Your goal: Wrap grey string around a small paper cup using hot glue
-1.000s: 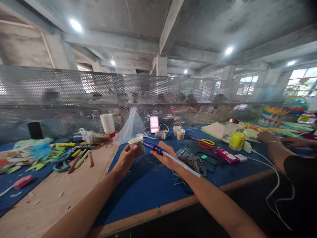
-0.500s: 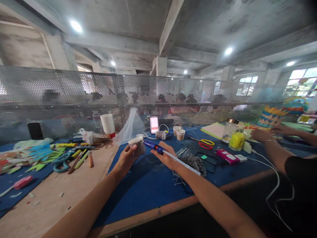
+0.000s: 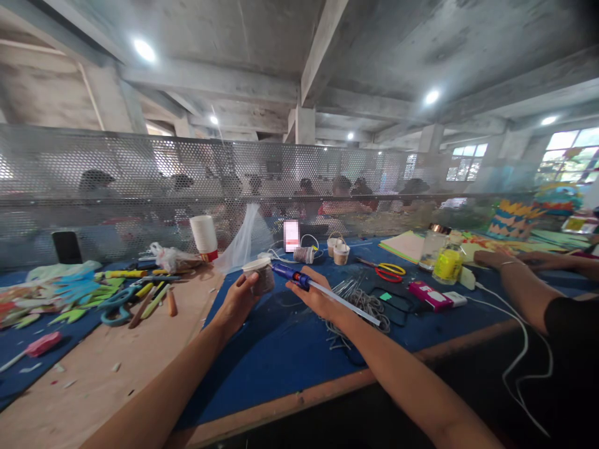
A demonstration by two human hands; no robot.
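Small cup (image 3: 260, 278), white-rimmed with a grey outer band, sits in our left hand (image 3: 238, 302), apparently clear of the blue worktop (image 3: 262, 368). We have the left fingers closed on its near side, thumb just below the rim. Our right hand (image 3: 314, 298) grips the blue glue gun (image 3: 291, 274), its front end pointing at the cup's side; whether the two touch, we cannot tell.

Handling: we judge the cup light and thin-walled, likely to dent under a hard pinch. Best hold is low on the side or just under the stiffer-looking rim, away from the gun. The gun looks rigid and fairly light; we would keep to its body and off the front end, which may be hot. The pale glue stick (image 3: 350, 304) juts out behind over our wrist, so a knock could swing the aim.

Against the frame half a second ago: cup and left hand look unmoved; the stick's rear end sits slightly higher. At right, a co-worker's farther hand (image 3: 538, 257) is lower.
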